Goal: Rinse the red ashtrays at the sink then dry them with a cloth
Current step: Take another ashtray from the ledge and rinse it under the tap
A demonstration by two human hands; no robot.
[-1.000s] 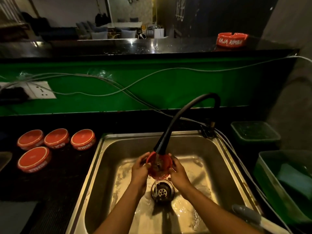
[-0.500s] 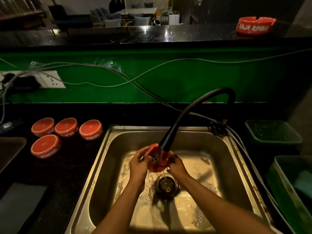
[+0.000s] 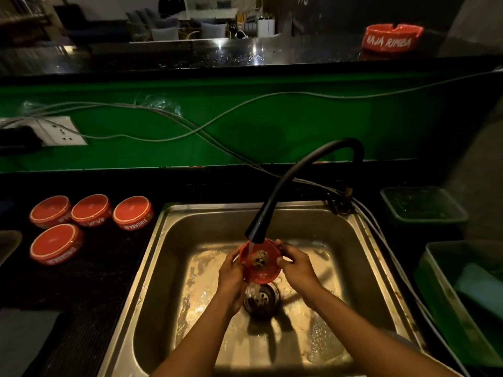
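A round red ashtray (image 3: 265, 270) is held over the drain of the steel sink (image 3: 190, 232), right under the black tap spout (image 3: 258, 227), and water runs into it. My left hand (image 3: 231, 276) grips its left rim. My right hand (image 3: 296, 265) grips its right rim. Several more red ashtrays (image 3: 92, 209) lie upside down on the dark counter left of the sink. One more red ashtray (image 3: 392, 38) stands upright on the raised bar top at the back right.
Loose cables (image 3: 190, 126) run across the green wall behind the tap. A wall socket (image 3: 58, 130) sits at the left. Two green plastic tubs (image 3: 424, 205) (image 3: 435, 289) stand right of the sink. A drain strainer (image 3: 262, 297) lies below the ashtray.
The ashtray has tilted and turned a little under the running water between my hands. My view has shifted slightly left and down.
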